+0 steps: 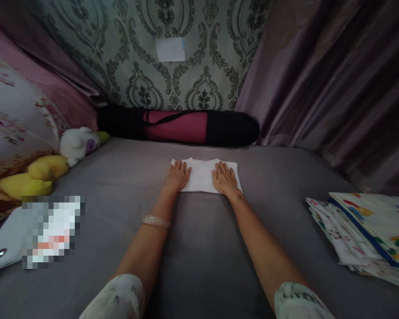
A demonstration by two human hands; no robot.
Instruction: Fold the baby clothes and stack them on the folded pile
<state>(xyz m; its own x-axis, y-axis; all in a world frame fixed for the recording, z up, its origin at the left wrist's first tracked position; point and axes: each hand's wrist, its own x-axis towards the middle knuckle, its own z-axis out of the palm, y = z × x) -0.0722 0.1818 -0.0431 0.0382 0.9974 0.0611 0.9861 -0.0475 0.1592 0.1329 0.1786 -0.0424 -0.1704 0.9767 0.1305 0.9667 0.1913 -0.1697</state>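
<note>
A small white folded cloth (202,175) lies flat on the grey bed sheet (199,248), a little before the far wall. My left hand (177,175) rests palm down on its left end, fingers stretched out. Palm down on the cloth's right part lies my right hand (224,178), fingers likewise flat and spread. Neither hand grips anything. A pale bangle (155,220) sits on my left forearm.
A rolled pink mat in a black bag (179,126) lies along the patterned wall. Yellow and white soft toys (49,166) and a floral pillow (13,119) are at the left. A stack of printed folded cloths (369,230) sits at the right, below a purple curtain (335,88).
</note>
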